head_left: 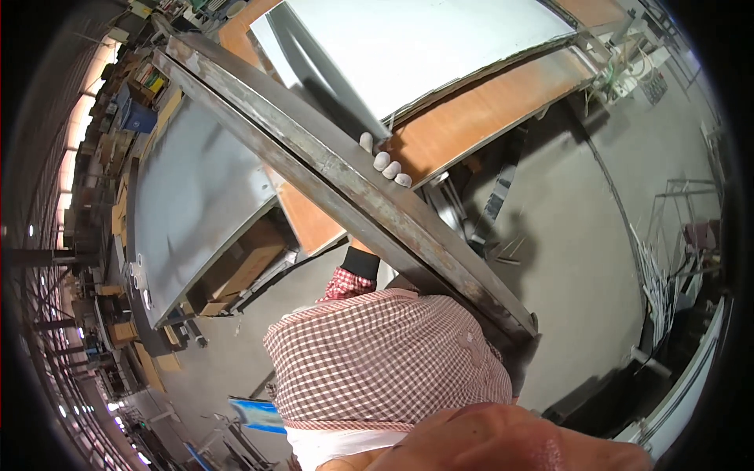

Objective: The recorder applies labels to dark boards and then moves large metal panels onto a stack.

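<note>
A long, rust-stained steel profile (330,169) crosses the head view slantwise, from the far left down to the near right beside my body. A dark groove runs along its length. My left hand (382,162) reaches under it from the near side, with its pale fingertips curled up over the far edge; the palm is hidden beneath the metal. A black cuff (361,263) and a red checked sleeve show on that arm. At the near end the profile lies close against my checked apron (385,353). My right hand is out of sight.
Beyond the profile, a large white sheet panel (440,47) lies on an orange-brown board table (479,102). At left stands a grey-topped table (204,173) with cardboard (247,263) under it. Thin metal strips (656,282) lie at right, and a cable (609,177) crosses the floor.
</note>
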A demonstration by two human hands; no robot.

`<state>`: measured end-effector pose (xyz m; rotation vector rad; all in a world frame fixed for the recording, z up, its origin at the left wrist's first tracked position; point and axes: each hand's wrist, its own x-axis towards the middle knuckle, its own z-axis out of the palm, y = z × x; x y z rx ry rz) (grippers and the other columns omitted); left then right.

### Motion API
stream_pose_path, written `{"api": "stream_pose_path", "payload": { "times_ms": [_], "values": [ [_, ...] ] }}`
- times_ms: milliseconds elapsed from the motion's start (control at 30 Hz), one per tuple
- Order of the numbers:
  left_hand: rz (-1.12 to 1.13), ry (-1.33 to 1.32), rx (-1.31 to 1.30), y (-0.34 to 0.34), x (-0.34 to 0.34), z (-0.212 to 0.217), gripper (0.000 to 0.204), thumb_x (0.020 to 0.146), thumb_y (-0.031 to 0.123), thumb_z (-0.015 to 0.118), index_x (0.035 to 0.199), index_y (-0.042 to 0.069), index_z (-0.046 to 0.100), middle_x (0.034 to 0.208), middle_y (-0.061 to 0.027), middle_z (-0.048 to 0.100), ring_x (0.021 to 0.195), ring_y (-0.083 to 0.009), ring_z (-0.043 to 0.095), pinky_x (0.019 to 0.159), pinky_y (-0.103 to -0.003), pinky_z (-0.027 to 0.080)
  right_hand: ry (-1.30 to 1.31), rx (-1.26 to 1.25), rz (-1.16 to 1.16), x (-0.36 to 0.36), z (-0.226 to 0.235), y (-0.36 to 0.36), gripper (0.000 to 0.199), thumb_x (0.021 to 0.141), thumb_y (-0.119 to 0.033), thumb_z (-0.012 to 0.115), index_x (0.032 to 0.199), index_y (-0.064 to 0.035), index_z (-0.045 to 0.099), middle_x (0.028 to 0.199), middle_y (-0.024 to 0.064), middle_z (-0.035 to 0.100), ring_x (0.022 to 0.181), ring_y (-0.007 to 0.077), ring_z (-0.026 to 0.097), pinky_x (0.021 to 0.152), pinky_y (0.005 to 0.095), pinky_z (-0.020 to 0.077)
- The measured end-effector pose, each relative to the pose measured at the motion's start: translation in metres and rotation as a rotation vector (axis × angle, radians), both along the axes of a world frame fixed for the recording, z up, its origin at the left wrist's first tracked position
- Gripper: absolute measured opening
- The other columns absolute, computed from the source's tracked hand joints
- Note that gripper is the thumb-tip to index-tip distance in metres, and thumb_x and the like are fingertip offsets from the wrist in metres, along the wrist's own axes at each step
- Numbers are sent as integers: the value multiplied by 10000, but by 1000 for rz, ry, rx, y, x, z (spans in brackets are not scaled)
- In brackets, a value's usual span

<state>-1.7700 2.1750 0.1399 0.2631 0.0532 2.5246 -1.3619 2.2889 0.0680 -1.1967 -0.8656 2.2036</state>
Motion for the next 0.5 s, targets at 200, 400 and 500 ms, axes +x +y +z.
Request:
{"api": "stream_pose_path", "payload": {
  "times_ms": [200,400,500],
  "values": [
    [40,70,-96,165,22,0,434,952,295,440,1375,295,339,841,-38,498,789,-192,497,792,-381,454,88,-228,30,-16,-23,193,626,940,-475,355,1385,-36,336,1359,197,401,1260,310,388,1035,423,343],
    [-86,-33,-262,329,37,31,413,906,312,533,1256,131,409,954,-142,562,866,-265,569,737,-386,502,74,-143,341,-22,-78,393,606,937,-460,382,1360,-26,372,1326,186,435,1248,307,401,1027,423,349],
    [-141,-74,-143,419,34,67,447,893,308,552,1249,83,401,975,-175,561,874,-289,577,764,-405,510,72,-91,481,-11,-121,504,596,935,-452,396,1347,-21,390,1310,180,451,1243,306,408,1023,424,352]
  ]
}}
